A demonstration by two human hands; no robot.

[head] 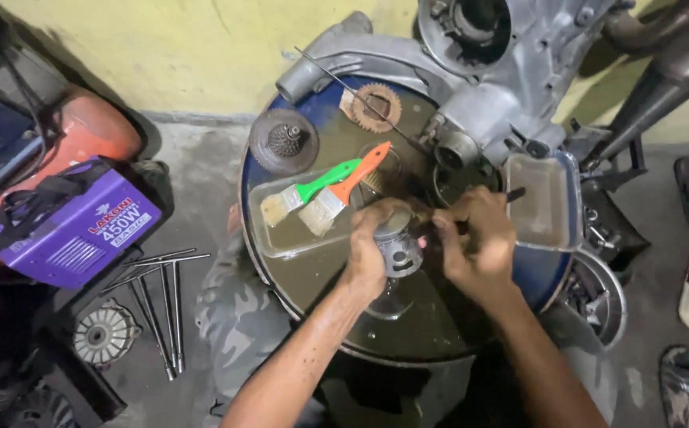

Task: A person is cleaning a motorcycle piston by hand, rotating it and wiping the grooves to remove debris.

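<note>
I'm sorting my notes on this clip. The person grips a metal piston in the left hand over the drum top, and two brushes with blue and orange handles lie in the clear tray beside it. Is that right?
One detail is off. In the head view the brushes in the clear tray have a green handle and an orange handle, not blue and orange. The rest holds: the left hand grips the metal piston over the drum top.
</note>
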